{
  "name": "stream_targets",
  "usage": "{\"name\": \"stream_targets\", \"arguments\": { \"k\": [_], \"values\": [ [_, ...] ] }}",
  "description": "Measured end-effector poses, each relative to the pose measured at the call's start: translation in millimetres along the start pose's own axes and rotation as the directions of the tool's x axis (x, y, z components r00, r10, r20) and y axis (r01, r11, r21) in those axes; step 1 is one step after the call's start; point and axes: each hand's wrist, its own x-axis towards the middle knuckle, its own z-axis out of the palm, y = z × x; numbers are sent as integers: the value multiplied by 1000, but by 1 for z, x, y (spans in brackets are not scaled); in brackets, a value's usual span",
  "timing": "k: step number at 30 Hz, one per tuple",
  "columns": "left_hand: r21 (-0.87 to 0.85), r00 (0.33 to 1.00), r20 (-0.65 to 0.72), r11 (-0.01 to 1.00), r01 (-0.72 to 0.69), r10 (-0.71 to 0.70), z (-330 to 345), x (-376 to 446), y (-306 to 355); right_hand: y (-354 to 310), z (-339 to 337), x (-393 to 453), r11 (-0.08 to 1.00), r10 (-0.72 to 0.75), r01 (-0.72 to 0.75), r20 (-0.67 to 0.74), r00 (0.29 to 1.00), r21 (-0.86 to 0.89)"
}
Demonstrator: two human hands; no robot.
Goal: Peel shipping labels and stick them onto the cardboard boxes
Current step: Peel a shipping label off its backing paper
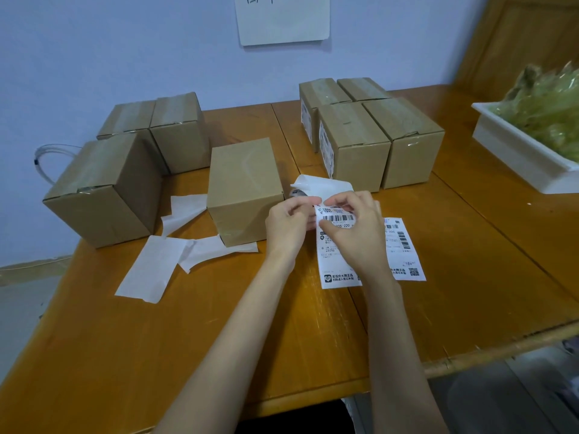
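A white shipping label (334, 245) with a barcode is held just above the wooden table (219, 324), right of a plain cardboard box (244, 189). My left hand (286, 227) pinches its top left corner. My right hand (357, 227) grips its top edge, and the glossy backing sheet (322, 184) curls up behind the fingers. A second printed label (404, 249) lies flat on the table under my right hand. Three unlabelled boxes (103, 189) stand at the back left. Several boxes (354, 142) at the back right carry labels on their left sides.
Several peeled white backing sheets (150, 267) lie scattered left of the middle box. A white tray (526, 151) holding green plastic-wrapped bundles sits at the right edge. A paper sheet (282, 17) hangs on the blue wall.
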Motion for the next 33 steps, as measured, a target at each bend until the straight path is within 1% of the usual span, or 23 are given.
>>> {"name": "stream_targets", "arguments": {
  "k": [3, 5, 8, 16, 19, 22, 24, 29, 31, 33],
  "values": [
    [-8, 999, -21, 1000, -27, 27, 1, 0, 0, -2, -3, 0, 998, 12, -12, -1, 1000, 69],
    [1, 998, -25, 998, -56, 56, 3, -1, 0, -3, -4, 0, 996, 33, -33, -4, 999, 79],
    [47, 996, -28, 995, -83, 85, 5, -2, 0, -3, -3, -1, 997, 54, -52, -31, 998, 49],
    [124, 992, -52, 986, -110, 117, 7, 0, 3, 0, 0, -1, 999, -32, 31, -52, 998, -18],
    [139, 991, -68, 985, -105, 116, 7, 2, 4, -1, -1, -1, 999, -38, 39, -38, 999, 30],
    [150, 992, -55, 983, -108, 117, 9, 3, 5, -2, -2, -1, 996, -15, 17, -16, 1000, 87],
    [177, 991, -38, 977, -120, 129, 12, 1, 5, -2, -1, 0, 998, -16, 17, -11, 1000, 56],
    [210, 988, -34, 968, -140, 151, 14, 1, 2, 0, 0, 3, 991, -59, 62, 32, 998, -119],
    [215, 986, -44, 966, -146, 159, 13, 1, 1, 0, -1, 4, 988, -59, 67, 60, 996, -136],
    [233, 987, -46, 962, -142, 157, 12, 3, 0, -1, -2, 4, 991, -66, 74, 81, 995, -112]
  ]
}}
